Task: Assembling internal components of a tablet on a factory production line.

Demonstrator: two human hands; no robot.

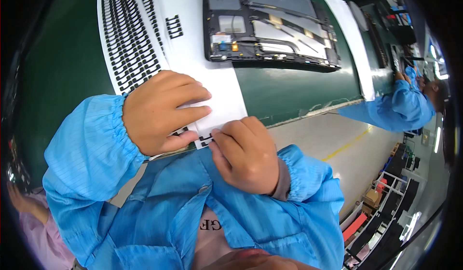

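Note:
My left hand (161,110) lies flat on a white backing sheet (212,84) and presses it onto the green table (289,89). At the sheet's near corner, my right hand (243,152) has its fingers curled and pinches a small black die-cut sticker (205,139). A second white sheet (128,38) with several rows of black stickers lies to the left. An opened tablet (270,24) with its inner parts exposed rests on the table beyond the sheets. Both my sleeves are blue.
A long white strip (354,43) runs along the table to the right of the tablet. A co-worker in a blue coat (400,108) works at the far right. Shelves and boxes (381,207) stand on the floor at the lower right.

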